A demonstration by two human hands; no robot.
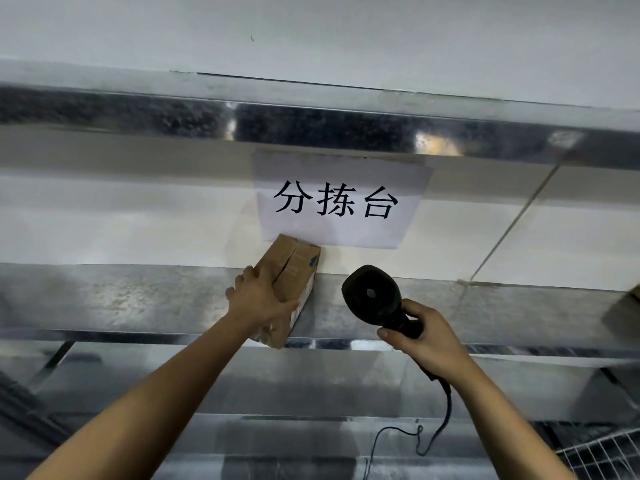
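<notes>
A small brown cardboard box (294,268) stands tilted on the steel table (138,299), its far end against the wall. My left hand (259,299) grips the box from above, fingers over its left side and thumb along its right side. My right hand (426,337) holds a black handheld barcode scanner (372,294) by its handle. The scanner's head is just right of the box and points toward it. A black cable (446,410) hangs from the handle.
A white paper sign (339,202) with black characters hangs on the wall under a steel shelf (311,123). Another brown box (623,313) shows at the right edge of the table. A wire basket (602,455) sits low at the right.
</notes>
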